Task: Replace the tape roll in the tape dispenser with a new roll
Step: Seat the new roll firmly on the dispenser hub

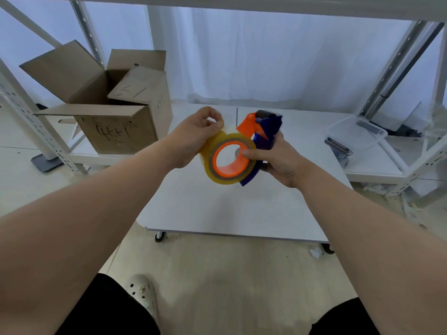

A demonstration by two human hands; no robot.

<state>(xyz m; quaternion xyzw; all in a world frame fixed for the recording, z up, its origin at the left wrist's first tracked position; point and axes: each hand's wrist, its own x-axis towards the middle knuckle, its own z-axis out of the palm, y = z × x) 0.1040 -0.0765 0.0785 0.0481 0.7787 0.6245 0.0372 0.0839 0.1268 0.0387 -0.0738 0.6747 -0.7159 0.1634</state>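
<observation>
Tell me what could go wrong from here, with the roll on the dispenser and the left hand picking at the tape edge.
1. The left hand pinches at the tape roll rim; the loose end could tear or stick back down.
2. The right hand alone holds the tape dispenser above the white table, thumb on the roll; a hard pull might twist it loose or tug the roll off its orange hub.
3. Fingers sit near the dispenser's front; any blade there is not visible, so watch it.

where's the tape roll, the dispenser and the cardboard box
tape roll (pixel 210 151): head view, on its yellowish outer band, left side
tape dispenser (pixel 264 139): head view, on the blue body
cardboard box (pixel 116 129): head view, on its front wall
</observation>
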